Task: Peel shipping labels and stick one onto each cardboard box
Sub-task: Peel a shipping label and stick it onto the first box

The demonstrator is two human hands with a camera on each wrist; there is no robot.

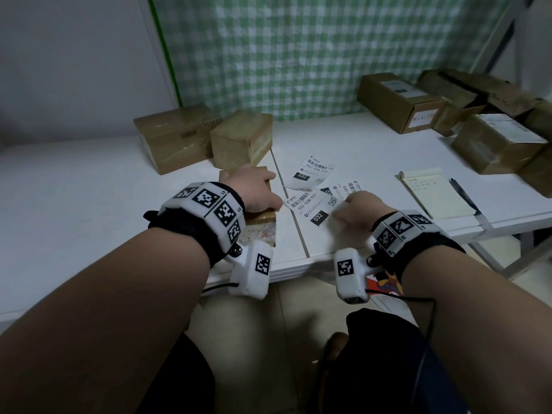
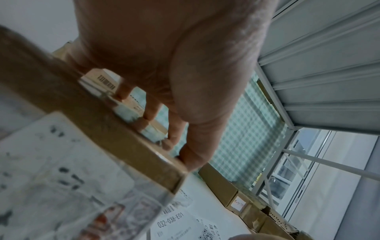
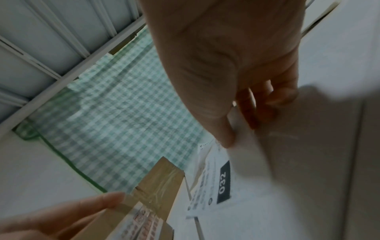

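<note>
The left hand (image 1: 252, 189) is gripping a box (image 1: 260, 218) from above, likely steadying it on the desk (image 1: 74, 186) for labelling. The right hand (image 1: 363, 212) is pinching a label (image 1: 310, 206) beside it, probably to peel it.

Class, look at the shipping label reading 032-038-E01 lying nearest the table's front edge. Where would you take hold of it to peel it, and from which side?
Probably pinch a corner of the 032-038-E01 label, coming from its right, where the right hand already is. It lies flat on the white table, so only an edge or corner offers purchase. The left hand is busy gripping the small cardboard box.
</note>
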